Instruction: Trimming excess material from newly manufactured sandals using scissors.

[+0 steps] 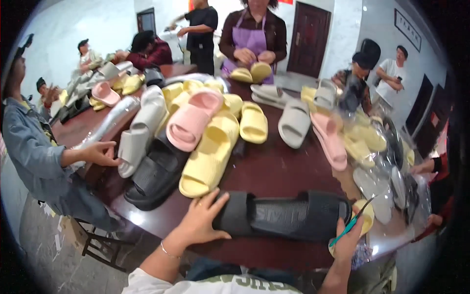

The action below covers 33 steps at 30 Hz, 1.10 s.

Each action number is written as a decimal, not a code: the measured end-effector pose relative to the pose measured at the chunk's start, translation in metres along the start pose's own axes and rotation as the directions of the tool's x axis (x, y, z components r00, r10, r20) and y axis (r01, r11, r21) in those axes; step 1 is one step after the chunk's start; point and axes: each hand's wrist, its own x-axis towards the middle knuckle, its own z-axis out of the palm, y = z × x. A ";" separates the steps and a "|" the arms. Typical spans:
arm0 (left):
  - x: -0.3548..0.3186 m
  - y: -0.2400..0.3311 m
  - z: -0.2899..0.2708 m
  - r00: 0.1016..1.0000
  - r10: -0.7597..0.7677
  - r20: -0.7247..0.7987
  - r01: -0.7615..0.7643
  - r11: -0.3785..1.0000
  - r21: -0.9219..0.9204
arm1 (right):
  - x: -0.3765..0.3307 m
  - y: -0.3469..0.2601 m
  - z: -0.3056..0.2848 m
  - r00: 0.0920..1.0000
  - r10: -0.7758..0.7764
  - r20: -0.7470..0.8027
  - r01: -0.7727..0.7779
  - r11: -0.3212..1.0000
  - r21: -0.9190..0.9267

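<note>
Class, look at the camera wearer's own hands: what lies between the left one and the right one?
In the head view, black slippers lie lengthwise between the left hand and the right hand.

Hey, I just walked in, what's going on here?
The left hand is spread against one end of the black slippers on the table; the right hand holds a teal-handled tool by the other end. Opposite, a person in a purple apron handles yellow slippers. A multicolored slipper pile lies beyond the left hand.
</note>
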 end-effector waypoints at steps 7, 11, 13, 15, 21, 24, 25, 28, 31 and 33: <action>0.001 0.000 0.007 0.993 0.105 0.046 -0.094 0.976 -0.195 | -0.007 0.046 0.056 0.964 -0.204 0.173 0.192 0.978 0.083; 0.001 0.003 0.007 0.997 0.069 0.045 -0.061 0.984 -0.167 | -0.009 0.049 0.060 0.959 0.003 0.285 -0.043 0.990 0.136; 0.005 0.004 0.006 0.996 0.071 0.049 -0.063 0.985 -0.160 | -0.004 0.073 0.063 0.966 -0.094 0.241 0.073 0.993 0.095; 0.009 0.004 0.009 0.997 0.066 0.046 -0.057 0.983 -0.177 | -0.005 0.070 0.062 0.961 -0.144 0.235 0.130 0.989 0.074; 0.006 -0.012 0.014 0.993 0.108 -0.051 -0.119 0.886 -0.448 | -0.013 0.043 0.061 0.979 -0.093 0.181 0.010 0.909 0.416; 0.005 -0.010 0.010 0.964 -0.232 -0.129 0.017 0.538 -0.843 | -0.009 0.044 0.057 0.982 -0.151 0.115 0.061 0.826 0.560; 0.002 -0.009 0.008 0.915 -0.392 -0.093 0.025 0.287 -0.958 | -0.010 0.035 0.052 0.984 -0.091 0.156 -0.027 0.781 0.624; -0.005 -0.010 0.004 0.927 -0.354 0.122 0.184 0.149 -0.972 | -0.012 0.031 0.053 0.980 -0.052 0.193 -0.101 0.703 0.704; -0.012 -0.013 0.002 0.911 -0.377 0.168 0.181 -0.001 -0.983 | -0.014 0.029 0.058 0.983 -0.086 0.161 -0.068 0.646 0.760; -0.019 -0.016 0.000 0.863 -0.499 0.076 -0.006 -0.161 -0.987 | -0.020 0.029 0.047 0.933 -0.118 0.341 -0.157 0.719 0.677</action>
